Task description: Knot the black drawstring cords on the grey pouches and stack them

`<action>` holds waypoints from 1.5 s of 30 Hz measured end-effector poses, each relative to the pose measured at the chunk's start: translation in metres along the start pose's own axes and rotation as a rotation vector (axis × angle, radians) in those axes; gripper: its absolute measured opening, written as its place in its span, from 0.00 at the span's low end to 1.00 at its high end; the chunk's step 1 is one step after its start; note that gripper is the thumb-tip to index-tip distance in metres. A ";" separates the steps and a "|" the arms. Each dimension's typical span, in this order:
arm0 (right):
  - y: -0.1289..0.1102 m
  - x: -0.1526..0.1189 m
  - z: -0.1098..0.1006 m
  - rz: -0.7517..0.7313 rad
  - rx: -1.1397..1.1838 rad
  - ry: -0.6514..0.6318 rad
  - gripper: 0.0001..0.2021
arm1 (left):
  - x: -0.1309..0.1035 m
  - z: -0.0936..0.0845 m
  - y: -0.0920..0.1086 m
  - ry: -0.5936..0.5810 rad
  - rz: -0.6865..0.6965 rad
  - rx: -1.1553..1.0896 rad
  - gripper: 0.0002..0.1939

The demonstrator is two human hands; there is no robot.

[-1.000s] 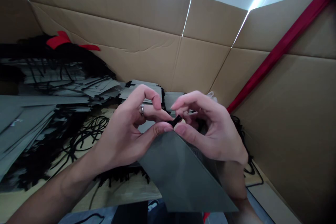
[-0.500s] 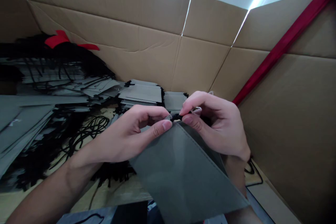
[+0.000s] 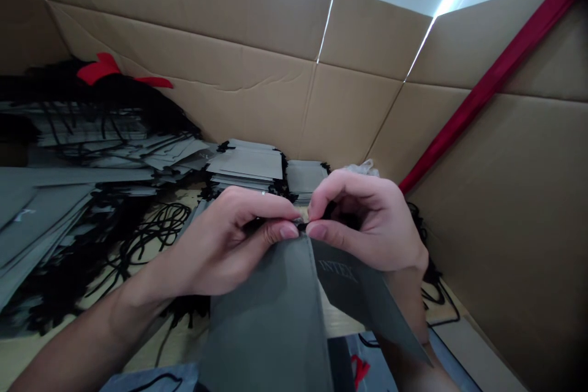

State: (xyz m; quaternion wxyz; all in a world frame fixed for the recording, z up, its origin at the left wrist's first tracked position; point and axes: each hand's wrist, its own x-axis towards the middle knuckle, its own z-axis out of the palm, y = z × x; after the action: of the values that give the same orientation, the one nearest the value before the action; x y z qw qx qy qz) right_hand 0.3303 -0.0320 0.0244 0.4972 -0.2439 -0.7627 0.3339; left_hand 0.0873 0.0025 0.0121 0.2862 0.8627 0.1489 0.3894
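A grey drawstring pouch (image 3: 271,318) hangs from my fingertips in the middle of the view. Thumb and forefinger of my left hand (image 3: 229,239) pinch its top corner, where a short bit of black cord (image 3: 302,227) shows. Close by, almost touching, my right hand (image 3: 367,220) is closed in a pinch on that cord; more black cord lies within its curled fingers. A grey flap with pale "INTEX" lettering (image 3: 337,271) hangs below my right hand. Whether this flap belongs to the same pouch I cannot tell.
Stacks of grey pouches with black cords (image 3: 245,162) stand at the back, with larger piles (image 3: 41,220) at left. Loose black cord (image 3: 151,226) lies on the table. Cardboard walls (image 3: 220,61) enclose the back and right; a red strip (image 3: 487,86) runs along the right one.
My hands have come closer together, leaving less cord showing between them. The pouch has turned to hang straighter, and the lettered flap has come into view on the right.
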 end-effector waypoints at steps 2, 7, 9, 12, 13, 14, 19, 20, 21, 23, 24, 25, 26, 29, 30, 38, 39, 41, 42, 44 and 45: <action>0.002 -0.001 -0.001 0.015 0.066 -0.007 0.14 | -0.001 -0.001 -0.002 -0.021 0.049 -0.044 0.14; 0.009 0.000 0.004 -0.048 0.237 -0.048 0.12 | -0.004 -0.004 -0.007 -0.089 0.165 -0.253 0.09; 0.009 0.001 0.006 -0.073 0.205 -0.031 0.13 | -0.005 -0.006 -0.005 -0.118 0.122 -0.208 0.11; 0.004 0.002 0.007 -0.077 0.066 0.032 0.15 | -0.005 -0.006 0.002 -0.091 0.006 -0.053 0.12; 0.002 0.002 0.007 -0.082 0.023 0.049 0.15 | -0.004 -0.005 0.003 -0.061 -0.015 -0.043 0.09; 0.001 0.002 0.008 -0.093 -0.014 0.060 0.15 | -0.004 -0.003 0.004 -0.031 -0.026 -0.051 0.06; -0.004 -0.001 0.010 -0.079 -0.118 0.131 0.18 | -0.003 0.007 0.001 0.088 -0.034 -0.136 0.03; -0.004 -0.002 0.010 -0.067 -0.127 0.160 0.18 | -0.003 0.008 0.000 0.115 -0.030 -0.140 0.03; -0.005 -0.004 0.010 -0.064 -0.139 0.194 0.19 | -0.003 0.009 -0.001 0.139 -0.024 -0.142 0.03; -0.006 -0.007 0.010 -0.071 -0.189 0.260 0.20 | -0.004 0.010 -0.002 0.178 -0.008 -0.140 0.01; -0.007 -0.009 0.010 -0.080 -0.227 0.283 0.19 | -0.004 0.010 -0.002 0.195 -0.005 -0.132 0.02; -0.008 -0.011 0.010 -0.093 -0.270 0.296 0.19 | -0.004 0.010 -0.002 0.211 -0.002 -0.120 0.03; -0.009 -0.012 0.010 -0.105 -0.313 0.299 0.18 | -0.004 0.010 -0.002 0.226 0.003 -0.106 0.03; -0.010 -0.014 0.011 -0.140 -0.397 0.315 0.17 | -0.004 0.012 0.000 0.270 0.015 -0.070 0.04; -0.011 -0.014 0.011 -0.153 -0.420 0.328 0.17 | -0.003 0.013 0.000 0.287 0.013 -0.064 0.03; -0.008 -0.010 0.020 -0.243 -0.568 0.282 0.10 | -0.006 0.016 0.001 0.351 0.018 0.011 0.02; -0.007 -0.010 0.020 -0.239 -0.569 0.280 0.10 | -0.007 0.015 0.000 0.348 0.026 0.034 0.02; -0.007 -0.010 0.021 -0.223 -0.572 0.287 0.11 | -0.007 0.014 -0.002 0.340 0.057 0.080 0.03; -0.007 -0.010 0.020 -0.218 -0.573 0.292 0.11 | -0.007 0.014 -0.003 0.334 0.081 0.099 0.03; -0.006 -0.011 0.019 -0.203 -0.582 0.297 0.12 | -0.008 0.012 -0.005 0.326 0.124 0.124 0.03; -0.006 -0.011 0.018 -0.194 -0.588 0.294 0.12 | -0.008 0.011 -0.006 0.328 0.137 0.135 0.04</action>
State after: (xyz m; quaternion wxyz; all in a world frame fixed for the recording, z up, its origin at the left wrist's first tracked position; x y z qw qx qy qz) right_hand 0.3177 -0.0484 0.0173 0.5396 -0.3489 -0.7661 0.0122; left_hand 0.0905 -0.0012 -0.0022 0.1726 0.8130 0.1601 0.5325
